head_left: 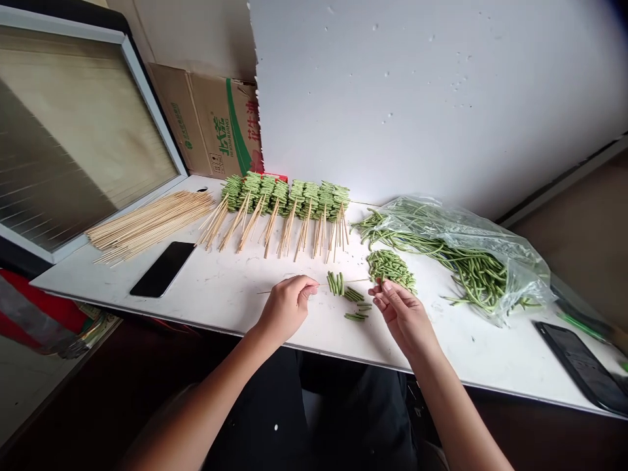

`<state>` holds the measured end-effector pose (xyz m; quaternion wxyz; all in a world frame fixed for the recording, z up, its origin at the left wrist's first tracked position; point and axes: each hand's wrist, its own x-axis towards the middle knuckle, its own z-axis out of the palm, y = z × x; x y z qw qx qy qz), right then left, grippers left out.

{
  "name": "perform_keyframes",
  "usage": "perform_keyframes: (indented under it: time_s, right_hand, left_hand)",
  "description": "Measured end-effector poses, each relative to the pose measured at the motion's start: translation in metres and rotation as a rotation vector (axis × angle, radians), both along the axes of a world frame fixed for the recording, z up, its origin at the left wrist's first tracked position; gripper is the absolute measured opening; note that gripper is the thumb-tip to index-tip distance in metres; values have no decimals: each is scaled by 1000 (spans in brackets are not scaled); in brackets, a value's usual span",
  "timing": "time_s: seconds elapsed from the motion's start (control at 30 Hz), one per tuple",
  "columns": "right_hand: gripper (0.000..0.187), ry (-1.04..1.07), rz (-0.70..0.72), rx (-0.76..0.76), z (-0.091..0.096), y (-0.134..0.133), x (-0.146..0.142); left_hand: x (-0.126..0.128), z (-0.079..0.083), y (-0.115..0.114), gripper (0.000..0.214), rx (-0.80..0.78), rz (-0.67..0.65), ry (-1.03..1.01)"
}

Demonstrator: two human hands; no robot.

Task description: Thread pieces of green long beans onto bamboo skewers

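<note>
My left hand (287, 304) is closed in a pinch on a thin bamboo skewer (350, 281) that carries a few short green bean pieces (335, 283). My right hand (400, 311) has its fingers curled near the skewer's far tip, pinching a small green bean piece. Loose cut pieces (357, 306) lie on the white table (226, 288) between my hands. A pile of cut bean pieces (391, 267) sits just beyond my right hand.
Several finished bean skewers (284, 209) lie in a row at the back. A bundle of bare skewers (150, 226) and a black phone (163, 269) are at the left. A plastic bag of long beans (466, 255) is at the right, another phone (583, 366) beyond it. A cardboard box (210, 124) stands behind.
</note>
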<state>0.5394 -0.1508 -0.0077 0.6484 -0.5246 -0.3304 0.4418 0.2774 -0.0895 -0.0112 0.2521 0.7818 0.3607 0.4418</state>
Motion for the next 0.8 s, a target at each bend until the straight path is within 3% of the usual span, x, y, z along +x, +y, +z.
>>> perform_keyframes:
  time_s: [0.33, 0.8]
  right_hand:
    - [26, 282, 89, -37, 17, -7, -22]
    - [27, 254, 58, -45, 16, -7, -22]
  left_hand:
    - [9, -5, -8, 16, 28, 17, 9]
    - [10, -5, -8, 18, 63, 35, 3]
